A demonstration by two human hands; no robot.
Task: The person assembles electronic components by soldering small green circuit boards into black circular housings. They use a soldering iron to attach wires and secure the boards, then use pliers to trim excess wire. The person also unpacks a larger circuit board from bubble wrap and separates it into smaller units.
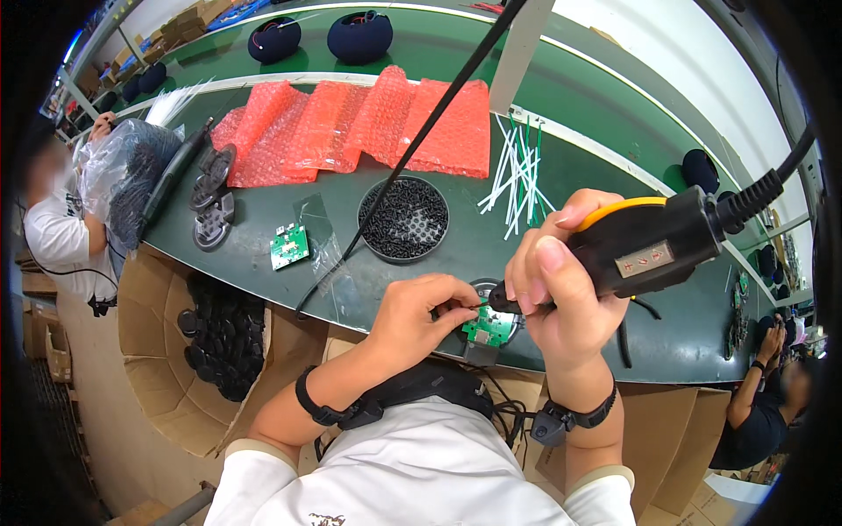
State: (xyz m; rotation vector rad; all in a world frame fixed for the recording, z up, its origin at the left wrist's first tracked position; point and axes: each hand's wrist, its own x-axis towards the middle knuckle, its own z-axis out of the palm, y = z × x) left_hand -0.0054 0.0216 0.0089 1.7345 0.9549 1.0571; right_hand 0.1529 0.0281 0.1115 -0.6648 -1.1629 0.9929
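Note:
My right hand [570, 307] is wrapped round a black electric screwdriver [671, 245] with a yellow strip, its cord leaving at the right. The driver's nose points left and down at a green circuit board [491, 328] near the table's front edge. That board sits on a dark round part, mostly hidden by the board and my hands. Beside the driver's tip, my left hand [417, 316] pinches with thumb and forefinger; whatever is between them is too small to make out. Behind my hands stands a round dish [446, 223] full of small black screws [399, 215].
Red bubble wrap [351, 131] lies at the back, white and green strips [517, 180] right of it. At left are another circuit board [289, 245] and black plastic parts [213, 202]. A black cable [421, 131] crosses the view. A cardboard box [153, 351] stands lower left. Co-workers sit both sides.

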